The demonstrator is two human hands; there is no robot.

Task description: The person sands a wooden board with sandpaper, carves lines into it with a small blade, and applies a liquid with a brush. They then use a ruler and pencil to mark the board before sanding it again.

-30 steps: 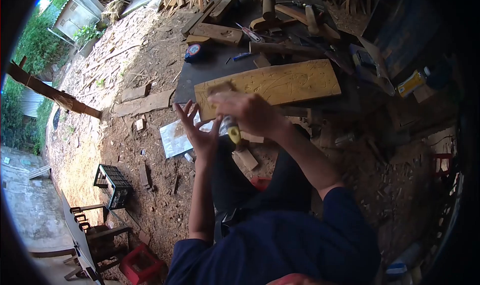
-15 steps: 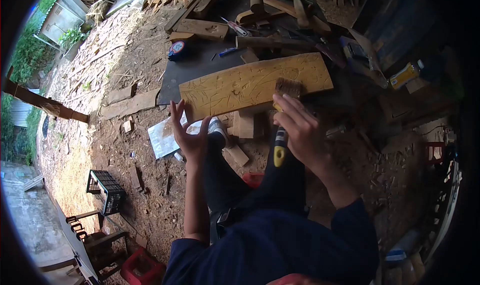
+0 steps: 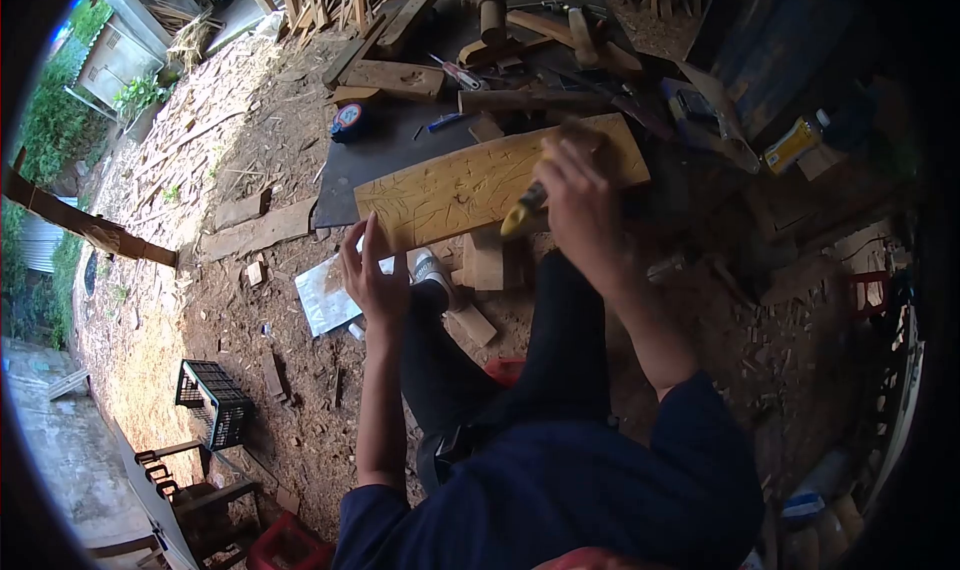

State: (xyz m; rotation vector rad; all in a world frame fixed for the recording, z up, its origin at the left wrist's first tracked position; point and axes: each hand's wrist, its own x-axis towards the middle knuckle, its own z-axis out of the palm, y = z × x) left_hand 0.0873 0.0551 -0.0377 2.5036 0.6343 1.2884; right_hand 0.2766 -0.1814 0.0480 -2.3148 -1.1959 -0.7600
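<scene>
A long yellowish wooden board [image 3: 470, 190] with carved lines lies tilted across the near edge of the dark table. My left hand [image 3: 375, 280] is at its lower left corner, with the thumb and fingers around that end. A paint brush with a yellow and black handle [image 3: 522, 213] is in my right hand [image 3: 580, 195], which is closed round it over the right part of the board. The bristles are smeared by motion near the board's upper right edge, so their exact contact cannot be made out.
The dark table [image 3: 345, 165] bears a tape measure [image 3: 346, 120], a blue pen [image 3: 445, 122], a screwdriver [image 3: 458, 74] and several wood pieces. A yellow-labelled bottle [image 3: 792, 147] stands at the right. Wood blocks [image 3: 490, 260] lie below the board; a black crate [image 3: 213, 405] sits on the littered ground.
My right hand has moved up and left with the brush, whose handle now slants to the lower left. My left hand's spread fingers have closed in on the board's corner.
</scene>
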